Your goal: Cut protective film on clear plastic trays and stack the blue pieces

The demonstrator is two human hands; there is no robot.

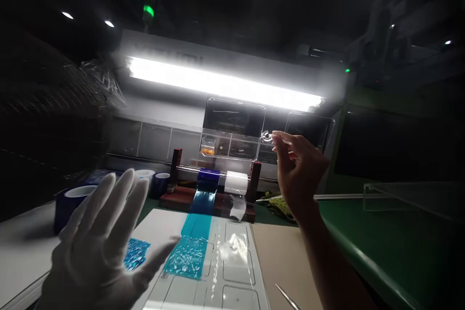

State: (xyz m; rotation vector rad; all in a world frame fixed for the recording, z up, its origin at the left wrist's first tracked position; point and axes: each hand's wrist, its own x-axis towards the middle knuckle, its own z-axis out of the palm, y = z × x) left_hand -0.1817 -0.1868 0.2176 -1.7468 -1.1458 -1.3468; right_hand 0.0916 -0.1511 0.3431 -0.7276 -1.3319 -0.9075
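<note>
My left hand (100, 247), in a white glove, is raised with its fingers stretched and apart, holding nothing. Its thumb is close to a strip of blue film (187, 254) that runs from the tape roll down onto a white outlined sheet (203, 295). A crinkled blue piece of film (136, 254) shows behind the palm. Bare and lifted below the lamp, my right hand (300, 169) pinches a small clear ring-shaped piece (267, 136) between thumb and fingertips. I cannot make out exactly what it is.
A dark red tape stand (185, 200) carries a blue tape roll (208, 180) and a white tape roll (236, 182). Further blue rolls (162, 184) stand left. Tweezers (286, 297) lie right on brown board. A bright tube lamp (225, 83) and clear trays (234, 118) are behind.
</note>
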